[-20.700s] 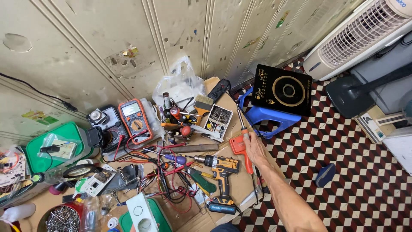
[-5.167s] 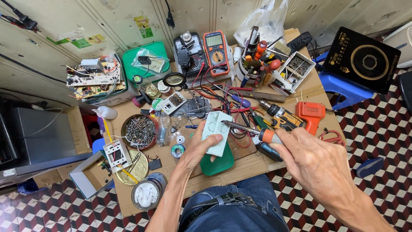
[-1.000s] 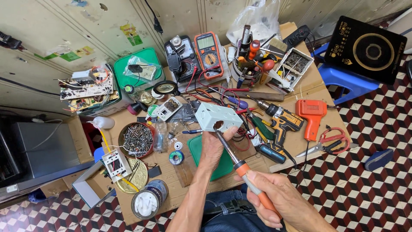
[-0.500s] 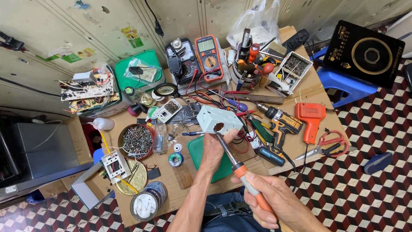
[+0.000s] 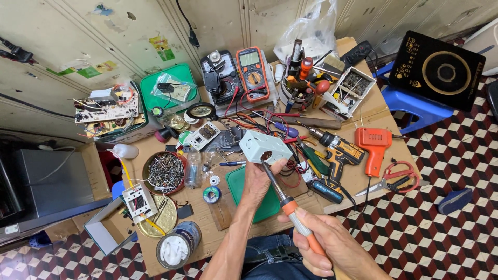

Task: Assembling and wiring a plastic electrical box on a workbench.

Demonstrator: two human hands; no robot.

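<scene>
My left hand (image 5: 260, 182) holds a small pale grey plastic box (image 5: 263, 146) up above the green mat (image 5: 259, 193). My right hand (image 5: 332, 249) grips the orange handle of a long screwdriver (image 5: 284, 199). Its dark shaft runs up and left, and its tip sits in a round hole on the box's near face. Both forearms come up from the bottom edge, over my lap.
The cardboard-topped table (image 5: 358, 181) is crowded: a bowl of screws (image 5: 165, 171), a solder reel (image 5: 211, 194), a cordless drill (image 5: 337, 151), an orange heat gun (image 5: 374, 148), scissors (image 5: 397, 176), a multimeter (image 5: 251, 67), a circuit board pile (image 5: 106, 111). An induction hob (image 5: 441, 70) rests on a blue stool at right.
Over the last second my view shifted slightly; the box and screwdriver stay together, tip in the box. Earlier, the right hand held the screwdriver near the box differently.
</scene>
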